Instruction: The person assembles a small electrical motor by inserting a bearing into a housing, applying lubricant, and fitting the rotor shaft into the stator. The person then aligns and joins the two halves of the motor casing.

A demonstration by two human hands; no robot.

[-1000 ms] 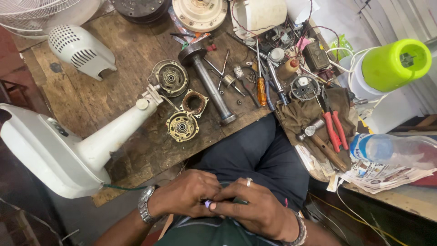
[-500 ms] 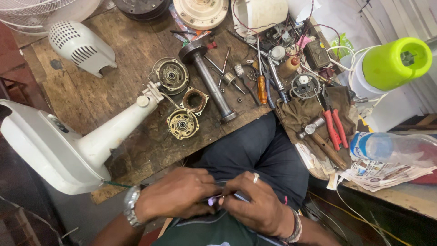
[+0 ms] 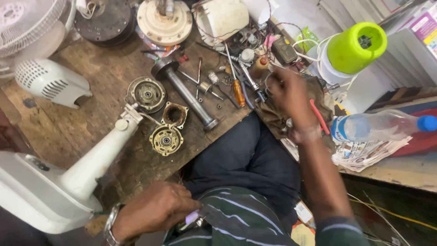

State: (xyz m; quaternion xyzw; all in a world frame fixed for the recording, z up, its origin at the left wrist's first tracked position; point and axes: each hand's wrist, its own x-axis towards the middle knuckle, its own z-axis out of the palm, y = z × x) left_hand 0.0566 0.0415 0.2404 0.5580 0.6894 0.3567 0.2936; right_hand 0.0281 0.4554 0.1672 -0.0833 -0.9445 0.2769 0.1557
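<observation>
My left hand (image 3: 157,213) is low by my lap, closed around a small purple-tipped tool (image 3: 193,217) against my striped shirt. My right hand (image 3: 289,93) is blurred, stretched up over the brown cloth (image 3: 273,119) at the bench's right end. Its fingers spread near an orange-handled screwdriver (image 3: 238,91) and red-handled pliers (image 3: 320,117), and I see nothing in it. On the wooden bench (image 3: 104,82) lie a round motor housing (image 3: 146,94), a copper-wound stator (image 3: 174,115), a brass end cap (image 3: 166,140) and a long metal shaft (image 3: 189,98).
A white fan stand (image 3: 86,173) lies across the bench's near left corner. A white vented cover (image 3: 50,82) and a fan guard (image 3: 25,25) sit far left. At right stand a green-lidded container (image 3: 357,48) and a water bottle (image 3: 382,127) on newspapers (image 3: 368,154).
My right hand has left my lap and reached up to the tools on the bench. My left hand has stayed low, keeping the small tool.
</observation>
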